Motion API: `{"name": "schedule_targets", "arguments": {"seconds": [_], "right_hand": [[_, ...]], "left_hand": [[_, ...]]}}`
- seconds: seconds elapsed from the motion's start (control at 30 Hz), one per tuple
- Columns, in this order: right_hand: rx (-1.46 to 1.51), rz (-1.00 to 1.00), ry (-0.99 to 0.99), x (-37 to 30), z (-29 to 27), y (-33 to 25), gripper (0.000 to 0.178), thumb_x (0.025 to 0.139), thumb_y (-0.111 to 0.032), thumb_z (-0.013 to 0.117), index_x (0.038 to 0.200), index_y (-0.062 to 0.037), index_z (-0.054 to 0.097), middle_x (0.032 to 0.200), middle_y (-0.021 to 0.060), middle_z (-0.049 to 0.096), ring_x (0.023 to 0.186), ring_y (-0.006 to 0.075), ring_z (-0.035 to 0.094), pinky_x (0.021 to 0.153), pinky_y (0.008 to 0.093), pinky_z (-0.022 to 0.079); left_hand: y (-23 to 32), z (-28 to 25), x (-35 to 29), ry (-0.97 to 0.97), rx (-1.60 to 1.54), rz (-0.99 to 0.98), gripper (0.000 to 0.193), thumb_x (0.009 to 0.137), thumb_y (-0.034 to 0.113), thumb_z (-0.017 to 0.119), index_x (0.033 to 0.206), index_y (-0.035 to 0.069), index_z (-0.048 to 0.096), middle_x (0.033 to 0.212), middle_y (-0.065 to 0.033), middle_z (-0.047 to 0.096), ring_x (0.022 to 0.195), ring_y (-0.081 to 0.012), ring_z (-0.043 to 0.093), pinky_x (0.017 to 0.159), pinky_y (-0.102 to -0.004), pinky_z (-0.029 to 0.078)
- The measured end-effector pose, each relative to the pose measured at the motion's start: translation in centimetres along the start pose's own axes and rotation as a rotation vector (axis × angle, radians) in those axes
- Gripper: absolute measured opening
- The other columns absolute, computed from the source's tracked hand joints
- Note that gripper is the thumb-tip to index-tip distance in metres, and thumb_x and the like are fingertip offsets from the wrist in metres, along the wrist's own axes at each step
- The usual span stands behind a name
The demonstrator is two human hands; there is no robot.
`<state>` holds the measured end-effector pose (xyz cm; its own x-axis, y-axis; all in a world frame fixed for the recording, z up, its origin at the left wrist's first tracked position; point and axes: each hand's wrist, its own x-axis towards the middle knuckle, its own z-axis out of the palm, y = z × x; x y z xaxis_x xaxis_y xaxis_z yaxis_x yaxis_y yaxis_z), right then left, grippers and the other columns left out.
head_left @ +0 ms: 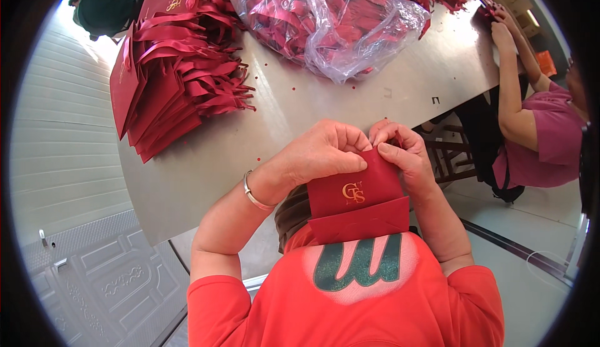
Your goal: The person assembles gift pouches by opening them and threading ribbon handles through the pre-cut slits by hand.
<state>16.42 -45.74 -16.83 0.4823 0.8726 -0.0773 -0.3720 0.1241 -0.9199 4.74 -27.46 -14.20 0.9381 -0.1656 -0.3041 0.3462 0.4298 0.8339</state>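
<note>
A small dark red paper gift bag [331, 198] with a gold emblem rests against my body at the table's near edge, its folded bottom toward me. My left hand [328, 150] pinches the bag's top edge between thumb and fingers. Close beside it, my right hand [403, 150] is closed at the top right corner of the same bag. A bit of red ribbon shows between the right fingers. What the fingertips do inside the rim is hidden.
On the metal table [275, 119], a stack of red bags with ribbon handles [162, 91] stands at the left. A clear plastic sack [331, 22] full of red ribbons lies at the back. Tiny red dots are scattered about. A co-worker in a purple shirt [540, 128] sits at the right.
</note>
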Motion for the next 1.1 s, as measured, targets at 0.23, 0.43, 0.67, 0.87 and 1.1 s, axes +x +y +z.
{"name": "schedule_targets", "arguments": {"seconds": [0.23,0.43,0.67,0.87,1.1], "right_hand": [[0.060,-0.011,-0.087,0.3,0.2,0.3,0.002,0.087,-0.001,0.063,0.089,-0.0022,0.063,0.097,0.0031,0.058,0.090,0.0091,0.053,0.083,0.0237,0.043],[-0.260,-0.064,-0.015,-0.2,0.6,-1.7,0.010,0.089,-0.008,0.059,0.096,-0.0022,0.061,0.097,0.0056,0.055,0.090,0.0099,0.051,0.083,0.0231,0.040],[-0.906,-0.179,0.145,-1.8,0.1,-3.8,0.008,0.092,-0.004,0.053,0.097,-0.0001,0.059,0.073,0.0008,0.053,0.067,0.0056,0.046,0.058,0.0234,0.039],[-0.860,-0.386,0.065,-1.8,2.2,-4.1,0.013,0.075,0.010,0.067,0.084,0.0004,0.067,0.078,0.0067,0.064,0.067,0.0104,0.058,0.058,0.0221,0.043],[-0.925,-0.506,0.035,-1.5,2.9,-3.7,0.018,0.072,0.013,0.065,0.084,-0.0002,0.069,0.080,0.0079,0.065,0.064,0.0102,0.060,0.052,0.0212,0.044]], "left_hand": [[0.1,-0.5,0.0,-0.075,-0.029,-0.033,0.012,0.083,0.000,0.064,0.094,-0.002,0.067,0.085,-0.0019,0.069,0.075,-0.0060,0.062,0.070,-0.0204,0.049],[0.6,0.3,0.0,0.055,0.030,-0.094,0.006,0.083,0.003,0.066,0.087,0.000,0.067,0.080,0.0000,0.067,0.068,-0.0038,0.059,0.061,-0.0194,0.046],[0.2,0.3,0.5,0.158,0.172,-0.136,0.009,0.087,0.010,0.067,0.082,0.002,0.065,0.075,0.0024,0.065,0.065,-0.0024,0.057,0.057,-0.0188,0.045],[0.0,0.1,0.5,0.156,0.155,-0.112,0.009,0.089,0.010,0.065,0.084,0.002,0.065,0.077,0.0019,0.066,0.065,-0.0027,0.058,0.057,-0.0187,0.046],[0.1,0.1,0.4,0.158,0.116,-0.116,0.012,0.091,0.012,0.060,0.088,0.001,0.066,0.079,0.0012,0.066,0.067,-0.0033,0.058,0.058,-0.0193,0.047]]}}
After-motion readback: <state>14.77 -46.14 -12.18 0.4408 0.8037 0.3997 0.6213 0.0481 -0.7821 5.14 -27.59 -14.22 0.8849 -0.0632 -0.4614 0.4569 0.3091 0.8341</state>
